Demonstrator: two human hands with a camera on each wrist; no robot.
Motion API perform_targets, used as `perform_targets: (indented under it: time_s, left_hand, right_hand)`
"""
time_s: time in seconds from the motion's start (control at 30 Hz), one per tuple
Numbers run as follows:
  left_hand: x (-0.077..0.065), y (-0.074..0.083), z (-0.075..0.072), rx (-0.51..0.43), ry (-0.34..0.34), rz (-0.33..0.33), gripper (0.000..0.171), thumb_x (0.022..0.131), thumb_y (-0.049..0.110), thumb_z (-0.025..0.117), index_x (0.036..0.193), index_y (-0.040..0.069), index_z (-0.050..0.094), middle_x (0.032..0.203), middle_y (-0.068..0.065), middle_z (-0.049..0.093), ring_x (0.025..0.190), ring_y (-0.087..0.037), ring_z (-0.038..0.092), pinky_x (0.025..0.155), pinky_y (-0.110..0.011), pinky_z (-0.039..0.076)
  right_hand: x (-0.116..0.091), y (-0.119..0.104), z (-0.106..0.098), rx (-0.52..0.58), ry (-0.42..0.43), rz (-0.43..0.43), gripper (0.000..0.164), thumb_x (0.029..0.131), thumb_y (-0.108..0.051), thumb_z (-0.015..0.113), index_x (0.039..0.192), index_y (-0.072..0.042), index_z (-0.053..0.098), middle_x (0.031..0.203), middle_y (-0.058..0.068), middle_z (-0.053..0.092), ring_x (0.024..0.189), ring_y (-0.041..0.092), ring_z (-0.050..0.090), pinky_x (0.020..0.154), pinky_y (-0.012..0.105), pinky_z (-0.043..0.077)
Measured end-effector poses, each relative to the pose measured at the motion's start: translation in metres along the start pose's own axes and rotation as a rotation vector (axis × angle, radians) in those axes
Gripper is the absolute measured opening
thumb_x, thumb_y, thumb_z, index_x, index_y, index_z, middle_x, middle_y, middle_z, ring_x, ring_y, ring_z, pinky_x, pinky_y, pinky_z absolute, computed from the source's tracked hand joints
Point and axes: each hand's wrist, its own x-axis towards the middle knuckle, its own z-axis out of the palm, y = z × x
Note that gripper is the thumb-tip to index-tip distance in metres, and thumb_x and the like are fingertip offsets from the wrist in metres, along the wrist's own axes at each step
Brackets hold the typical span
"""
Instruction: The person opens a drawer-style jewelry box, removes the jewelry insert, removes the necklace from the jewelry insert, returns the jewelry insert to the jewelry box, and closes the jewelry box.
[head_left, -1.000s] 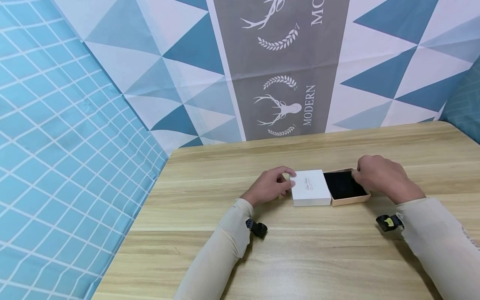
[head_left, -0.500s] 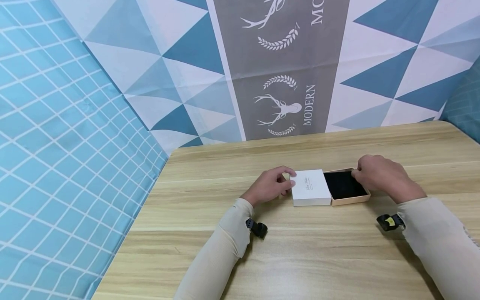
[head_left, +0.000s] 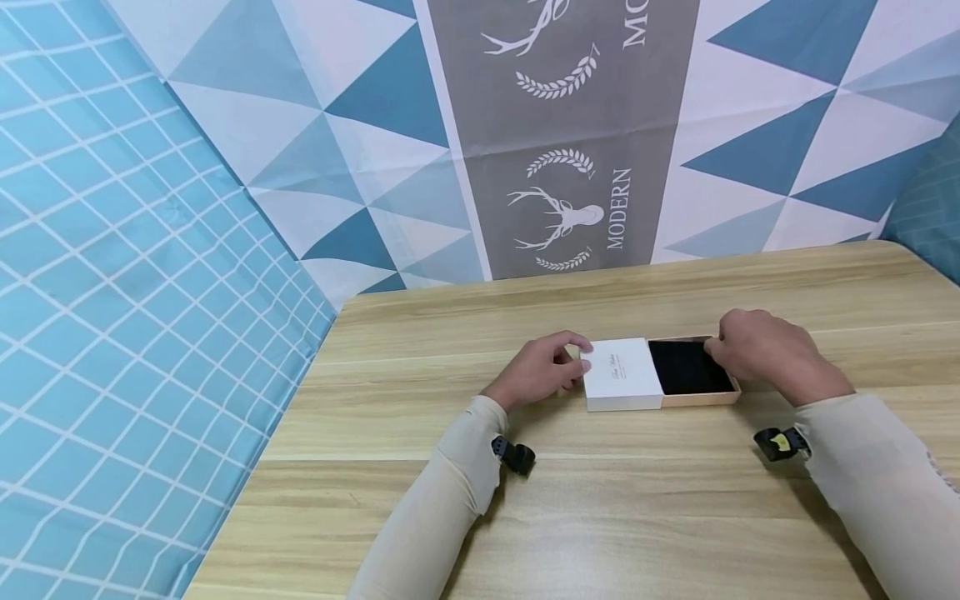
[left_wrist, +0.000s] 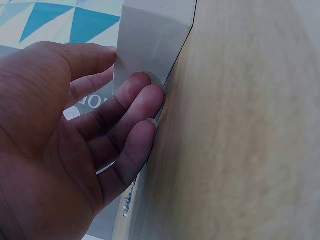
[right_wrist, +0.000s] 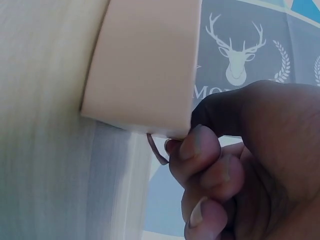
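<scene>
A white box sleeve (head_left: 622,368) with small printed lettering lies on the table, and a tan drawer (head_left: 701,400) sticks out of its right side. Black lining (head_left: 688,367) fills the drawer. My left hand (head_left: 538,372) grips the sleeve's left end, thumb and index finger at its corners; the left wrist view has the other fingertips against the white end wall (left_wrist: 155,42). At the drawer's far right corner, my right hand (head_left: 772,354) pinches the edge between thumb and curled fingers. Beside those fingertips, a thin brown ribbon loop (right_wrist: 156,150) hangs from the drawer's end in the right wrist view.
The wooden table (head_left: 585,508) reaches back to a patterned cloth wall (head_left: 562,142). A blue checked cloth (head_left: 135,317) borders the left side. Black wrist straps with small cameras sit on both sleeves of the person.
The drawer has swung from a slight slant into line with the white sleeve, its near edge now level with the sleeve's. The right hand has shifted a touch to the right; the left stays put.
</scene>
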Motion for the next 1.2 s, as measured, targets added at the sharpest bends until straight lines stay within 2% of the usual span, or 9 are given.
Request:
perform_targets:
  time_s: [0.47, 1.2]
  left_hand:
    - [0.0002, 0.0009, -0.0005, 0.005, 0.000, -0.001, 0.020, 0.100, 0.022, 0.064, 0.120, 0.023, 0.066, 0.083, -0.009, 0.068, 0.073, -0.021, 0.066, 0.058, -0.027, 0.052]
    - [-0.0001, 0.0001, 0.0000, -0.013, 0.000, 0.000, 0.019, 0.100, 0.022, 0.064, 0.118, 0.025, 0.066, 0.083, -0.009, 0.068, 0.074, -0.023, 0.066, 0.058, -0.027, 0.052]
  right_hand:
    - [0.0016, -0.0006, 0.0006, -0.045, 0.001, -0.035, 0.032, 0.100, -0.016, 0.049, 0.072, -0.006, 0.061, 0.062, 0.004, 0.047, 0.055, 0.020, 0.046, 0.050, 0.035, 0.036]
    - [0.0021, 0.0003, 0.0029, 0.022, 0.007, -0.018, 0.041, 0.100, -0.017, 0.048, 0.060, -0.011, 0.053, 0.056, 0.002, 0.044, 0.050, 0.018, 0.044, 0.049, 0.032, 0.036]
